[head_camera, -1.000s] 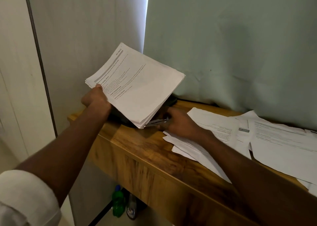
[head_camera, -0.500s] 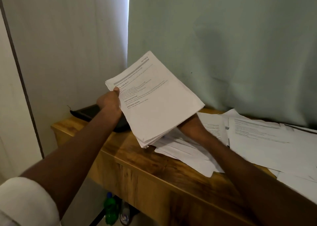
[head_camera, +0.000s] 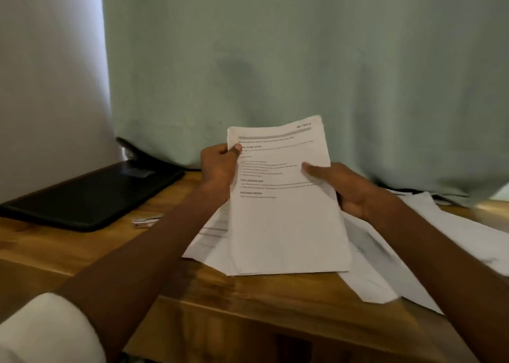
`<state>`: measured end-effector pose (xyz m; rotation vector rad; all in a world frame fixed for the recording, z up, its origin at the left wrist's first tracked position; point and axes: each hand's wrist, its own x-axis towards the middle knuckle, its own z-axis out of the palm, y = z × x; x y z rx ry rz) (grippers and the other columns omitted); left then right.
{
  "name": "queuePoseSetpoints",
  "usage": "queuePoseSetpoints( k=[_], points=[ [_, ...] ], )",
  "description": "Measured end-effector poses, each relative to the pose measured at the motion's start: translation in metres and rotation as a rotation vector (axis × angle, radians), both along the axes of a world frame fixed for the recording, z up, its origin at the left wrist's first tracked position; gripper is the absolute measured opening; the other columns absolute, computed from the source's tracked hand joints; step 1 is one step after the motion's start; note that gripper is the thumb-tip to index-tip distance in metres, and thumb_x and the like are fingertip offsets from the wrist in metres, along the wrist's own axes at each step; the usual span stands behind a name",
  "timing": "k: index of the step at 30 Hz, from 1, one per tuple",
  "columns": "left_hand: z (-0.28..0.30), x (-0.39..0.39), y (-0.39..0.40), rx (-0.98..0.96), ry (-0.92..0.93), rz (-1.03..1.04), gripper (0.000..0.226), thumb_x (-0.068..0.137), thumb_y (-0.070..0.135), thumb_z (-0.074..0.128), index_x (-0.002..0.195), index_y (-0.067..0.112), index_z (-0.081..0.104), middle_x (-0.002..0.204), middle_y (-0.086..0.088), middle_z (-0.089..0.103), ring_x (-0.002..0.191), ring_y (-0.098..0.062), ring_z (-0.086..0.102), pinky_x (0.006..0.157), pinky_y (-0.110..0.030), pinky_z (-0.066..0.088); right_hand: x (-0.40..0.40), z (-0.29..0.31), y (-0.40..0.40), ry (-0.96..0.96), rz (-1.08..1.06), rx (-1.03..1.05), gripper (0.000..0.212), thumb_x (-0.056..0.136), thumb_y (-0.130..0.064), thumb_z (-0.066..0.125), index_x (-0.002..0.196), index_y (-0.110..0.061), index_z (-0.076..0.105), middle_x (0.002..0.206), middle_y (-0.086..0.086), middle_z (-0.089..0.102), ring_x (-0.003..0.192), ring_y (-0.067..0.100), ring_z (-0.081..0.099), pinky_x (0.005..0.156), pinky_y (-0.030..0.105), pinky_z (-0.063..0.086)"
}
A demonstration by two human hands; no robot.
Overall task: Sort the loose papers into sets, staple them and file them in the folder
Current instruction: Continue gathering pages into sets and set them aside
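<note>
Holding the stack of papers (head_camera: pixel 283 214) above the wooden desk (head_camera: pixel 82 252), your left hand (head_camera: pixel 219 168) pinches its upper left edge, thumb on top. Your right hand (head_camera: pixel 349 189) takes the right edge, thumb over the page; its fingers seem curled behind, though they are hidden. Light and floppy, the sheets will fan out, so grip near a corner and square them before stapling.

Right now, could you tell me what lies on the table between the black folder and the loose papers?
In the head view, a small metal stapler lies on the bare wooden table between the black folder and the loose papers.
</note>
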<state>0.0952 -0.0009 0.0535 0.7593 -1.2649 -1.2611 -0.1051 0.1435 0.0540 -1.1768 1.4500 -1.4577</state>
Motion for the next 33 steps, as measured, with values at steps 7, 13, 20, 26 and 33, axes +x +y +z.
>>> queuePoseSetpoints(
  k=[7, 13, 20, 26, 33],
  points=[
    [0.004, -0.083, 0.064, -0.098, -0.053, -0.432, 0.039, 0.095, 0.034, 0.073, 0.117, 0.002, 0.072, 0.110, -0.010, 0.078, 0.106, -0.033, 0.074, 0.095, -0.046, 0.060, -0.058, 0.002, 0.080, 0.047, -0.472, -0.290, 0.030, 0.093, -0.011, 0.074, 0.122, -0.015, 0.070, 0.110, -0.003, 0.077, 0.102, 0.017, 0.073, 0.095, 0.033, 0.056],
    [0.000, -0.098, 0.095, -0.322, -0.001, -0.586, 0.042, 0.085, 0.028, 0.085, 0.124, 0.023, 0.071, 0.124, -0.002, 0.075, 0.114, -0.025, 0.072, 0.094, -0.040, 0.060, -0.053, 0.013, 0.115, 0.139, -0.611, -0.591, 0.019, 0.097, -0.020, 0.068, 0.105, -0.037, 0.070, 0.102, -0.020, 0.077, 0.095, 0.004, 0.074, 0.071, 0.017, 0.059],
    [-0.071, -0.068, 0.111, -0.277, -0.315, -0.451, 0.028, 0.092, 0.027, 0.077, 0.118, 0.035, 0.069, 0.103, 0.024, 0.076, 0.097, 0.000, 0.073, 0.086, -0.028, 0.062, -0.032, -0.037, 0.116, 0.235, -0.622, -0.536, 0.014, 0.102, -0.032, 0.062, 0.115, -0.036, 0.062, 0.098, -0.027, 0.071, 0.091, -0.010, 0.069, 0.065, 0.008, 0.053],
    [-0.072, -0.070, 0.129, -0.343, -0.246, -0.288, 0.030, 0.103, 0.022, 0.061, 0.129, 0.036, 0.055, 0.108, 0.031, 0.066, 0.096, 0.018, 0.063, 0.074, -0.006, 0.053, -0.030, -0.030, 0.122, 0.217, -0.636, -0.498, 0.017, 0.099, -0.028, 0.067, 0.104, -0.043, 0.063, 0.088, -0.039, 0.069, 0.087, -0.013, 0.067, 0.061, 0.004, 0.050],
    [-0.079, -0.083, 0.148, -0.288, -0.300, -0.313, 0.040, 0.108, 0.020, 0.051, 0.146, 0.027, 0.043, 0.141, 0.011, 0.055, 0.131, -0.015, 0.051, 0.107, -0.034, 0.044, -0.046, -0.061, 0.133, 0.263, -0.611, -0.329, 0.035, 0.098, -0.026, 0.067, 0.132, -0.027, 0.060, 0.099, -0.032, 0.059, 0.087, -0.008, 0.059, 0.062, 0.007, 0.045]
  ],
)
